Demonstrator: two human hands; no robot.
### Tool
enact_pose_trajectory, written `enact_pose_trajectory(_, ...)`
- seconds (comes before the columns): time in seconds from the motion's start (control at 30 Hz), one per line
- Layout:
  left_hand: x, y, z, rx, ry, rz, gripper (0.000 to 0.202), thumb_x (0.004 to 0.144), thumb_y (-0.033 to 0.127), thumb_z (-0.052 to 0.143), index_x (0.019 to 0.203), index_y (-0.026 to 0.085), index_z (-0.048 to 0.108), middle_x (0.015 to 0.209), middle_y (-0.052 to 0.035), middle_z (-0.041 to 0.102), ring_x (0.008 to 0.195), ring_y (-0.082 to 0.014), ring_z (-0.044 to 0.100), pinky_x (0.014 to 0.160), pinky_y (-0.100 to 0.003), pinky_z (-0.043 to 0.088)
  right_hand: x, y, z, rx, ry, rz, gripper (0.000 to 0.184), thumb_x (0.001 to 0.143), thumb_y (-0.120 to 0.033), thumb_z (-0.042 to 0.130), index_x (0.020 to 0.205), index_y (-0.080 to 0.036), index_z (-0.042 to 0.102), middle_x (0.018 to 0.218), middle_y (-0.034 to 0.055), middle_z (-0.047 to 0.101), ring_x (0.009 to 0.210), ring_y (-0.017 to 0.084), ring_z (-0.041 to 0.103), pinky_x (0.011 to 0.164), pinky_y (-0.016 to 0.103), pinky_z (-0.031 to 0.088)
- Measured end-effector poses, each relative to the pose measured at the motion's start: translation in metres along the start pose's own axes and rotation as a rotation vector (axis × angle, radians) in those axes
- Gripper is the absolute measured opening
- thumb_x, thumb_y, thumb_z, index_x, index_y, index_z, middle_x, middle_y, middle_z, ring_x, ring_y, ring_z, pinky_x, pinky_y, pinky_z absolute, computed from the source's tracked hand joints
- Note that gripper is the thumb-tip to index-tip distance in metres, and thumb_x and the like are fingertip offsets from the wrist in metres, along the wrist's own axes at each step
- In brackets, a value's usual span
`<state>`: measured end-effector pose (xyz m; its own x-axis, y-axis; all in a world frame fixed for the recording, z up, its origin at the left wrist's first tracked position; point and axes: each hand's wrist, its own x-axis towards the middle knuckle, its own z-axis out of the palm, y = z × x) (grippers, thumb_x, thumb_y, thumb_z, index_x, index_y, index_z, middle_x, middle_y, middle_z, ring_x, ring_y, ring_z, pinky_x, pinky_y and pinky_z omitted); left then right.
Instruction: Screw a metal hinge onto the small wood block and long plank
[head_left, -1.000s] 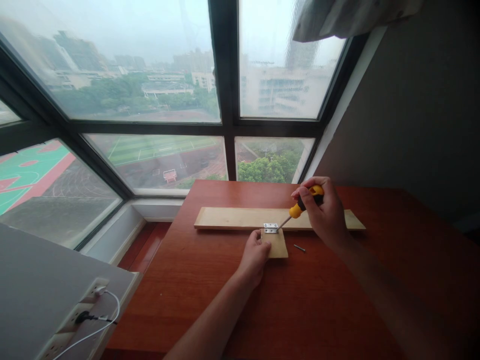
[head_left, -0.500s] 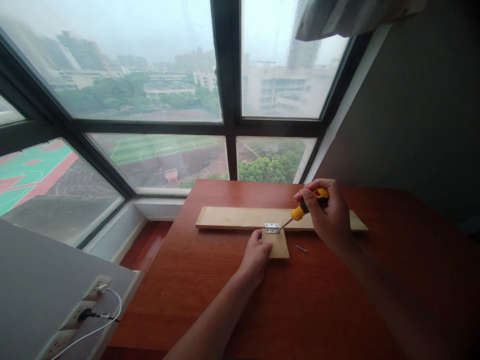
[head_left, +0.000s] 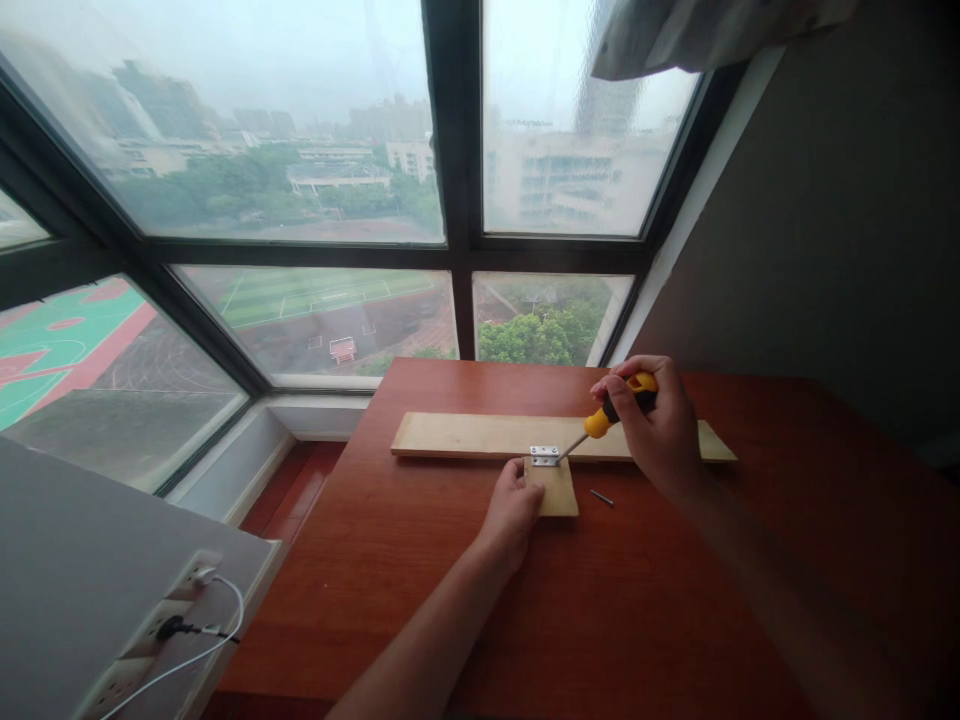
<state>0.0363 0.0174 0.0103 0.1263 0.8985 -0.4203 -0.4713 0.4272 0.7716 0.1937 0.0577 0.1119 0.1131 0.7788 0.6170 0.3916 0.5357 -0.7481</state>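
In my right hand (head_left: 664,425) is a yellow-and-black screwdriver (head_left: 598,424), slanting down to the left. Its tip meets the lower right part of a silver hinge (head_left: 544,456). The hinge lies across the join between a small wooden board (head_left: 556,492) and a long pale plank (head_left: 465,436). My left hand (head_left: 516,510) grips the small board by its left side, thumb on top. A loose screw (head_left: 602,498) rests on the table to the right of the small board.
Everything lies on a reddish-brown wooden table (head_left: 360,600). Tall windows with dark frames (head_left: 465,255) rise behind it. At the left, a low wall carries sockets with a white cable (head_left: 241,605) and a black plug (head_left: 171,628).
Almost nothing differs. My right hand and the screwdriver have shifted very slightly, with the tip still at the hinge. My left hand keeps its place on the small board.
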Motion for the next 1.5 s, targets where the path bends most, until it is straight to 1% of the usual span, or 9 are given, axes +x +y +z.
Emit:
enact_pose_trajectory(0.13, 0.0, -0.001, -0.001, 0.012, 0.002, 0.0, 0.037, 0.065, 0.008, 0.06, 0.1, 0.017, 0.052, 0.082, -0.0039, 0.068, 0.059, -0.0111, 0.058, 0.062, -0.024, 0.047, 0.001, -0.002, -0.004, -0.173, -0.02, -0.063, 0.019, 0.091, -0.041, 0.055, 0.099, -0.024, 0.05, 0.085, 0.0025, 0.068, 0.078, 0.019, 0.068, 0.068, 0.031, 0.053)
enact_pose_trajectory(0.27, 0.001, -0.002, -0.001, -0.008, -0.008, 0.008, 0.036, 0.064, 0.01, 0.061, 0.099, 0.017, 0.052, 0.085, -0.0045, 0.068, 0.066, -0.0132, 0.061, 0.063, -0.023, 0.048, 0.003, -0.021, -0.011, -0.647, -0.148, -0.261, 0.025, 0.089, -0.042, 0.055, 0.105, -0.023, 0.055, 0.093, 0.0057, 0.07, 0.072, 0.021, 0.067, 0.059, 0.03, 0.047)
enact_pose_trajectory(0.33, 0.001, -0.003, -0.001, -0.019, -0.012, 0.009, 0.037, 0.063, 0.01, 0.062, 0.098, 0.017, 0.052, 0.086, -0.005, 0.068, 0.07, -0.015, 0.063, 0.064, -0.024, 0.048, 0.006, -0.035, -0.014, -0.839, -0.247, -0.282, 0.029, 0.088, -0.042, 0.055, 0.11, -0.022, 0.057, 0.086, 0.0059, 0.071, 0.065, 0.022, 0.066, 0.054, 0.031, 0.043)
enact_pose_trajectory(0.5, 0.002, -0.003, -0.001, -0.038, -0.019, 0.015, 0.04, 0.062, 0.01, 0.063, 0.1, 0.017, 0.053, 0.085, -0.005, 0.068, 0.072, -0.0168, 0.064, 0.065, -0.025, 0.049, 0.016, -0.058, -0.021, -0.688, -0.517, -0.203, 0.034, 0.082, -0.024, 0.055, 0.117, -0.024, 0.056, 0.107, 0.0057, 0.071, 0.084, 0.022, 0.068, 0.068, 0.031, 0.049)
enact_pose_trajectory(0.57, 0.002, -0.003, -0.001, -0.042, -0.018, 0.015, 0.04, 0.062, 0.01, 0.064, 0.099, 0.017, 0.053, 0.084, -0.0048, 0.068, 0.071, -0.0169, 0.064, 0.064, -0.025, 0.049, 0.019, -0.06, -0.022, -0.689, -0.552, -0.189, 0.037, 0.079, -0.022, 0.055, 0.116, -0.025, 0.056, 0.11, 0.0051, 0.07, 0.084, 0.022, 0.067, 0.068, 0.031, 0.049)
enact_pose_trajectory(0.77, 0.001, -0.002, -0.001, -0.026, -0.008, -0.002, 0.039, 0.063, 0.009, 0.063, 0.1, 0.017, 0.053, 0.083, -0.0048, 0.068, 0.068, -0.0149, 0.063, 0.064, -0.024, 0.049, 0.025, -0.055, -0.017, -0.865, -0.48, -0.135, 0.024, 0.086, -0.037, 0.054, 0.104, -0.023, 0.06, 0.085, 0.0055, 0.072, 0.07, 0.024, 0.066, 0.059, 0.032, 0.043)
enact_pose_trajectory(0.97, 0.001, -0.002, -0.001, -0.016, -0.006, -0.001, 0.039, 0.065, 0.008, 0.061, 0.102, 0.016, 0.053, 0.082, -0.0043, 0.069, 0.061, -0.0129, 0.061, 0.062, -0.024, 0.049, 0.03, -0.049, -0.025, -0.714, -0.507, -0.12, 0.035, 0.075, -0.02, 0.058, 0.109, -0.024, 0.058, 0.107, 0.005, 0.07, 0.082, 0.021, 0.067, 0.068, 0.031, 0.048)
enact_pose_trajectory(1.17, 0.0, 0.0, -0.001, -0.018, 0.0, -0.011, 0.04, 0.065, 0.009, 0.064, 0.103, 0.016, 0.056, 0.082, -0.005, 0.069, 0.064, -0.0144, 0.063, 0.062, -0.024, 0.049, 0.03, -0.047, -0.027, -0.743, -0.471, -0.128, 0.02, 0.085, -0.037, 0.058, 0.099, -0.024, 0.062, 0.087, 0.0035, 0.071, 0.07, 0.02, 0.065, 0.061, 0.031, 0.045)
enact_pose_trajectory(1.5, -0.002, -0.001, -0.001, -0.039, 0.014, 0.048, 0.042, 0.062, 0.009, 0.069, 0.103, 0.013, 0.062, 0.085, -0.0082, 0.071, 0.073, -0.018, 0.066, 0.063, -0.023, 0.049, 0.03, -0.05, -0.023, -0.759, -0.481, -0.115, 0.016, 0.086, -0.033, 0.058, 0.098, -0.024, 0.063, 0.091, 0.0028, 0.072, 0.076, 0.021, 0.067, 0.064, 0.032, 0.044)
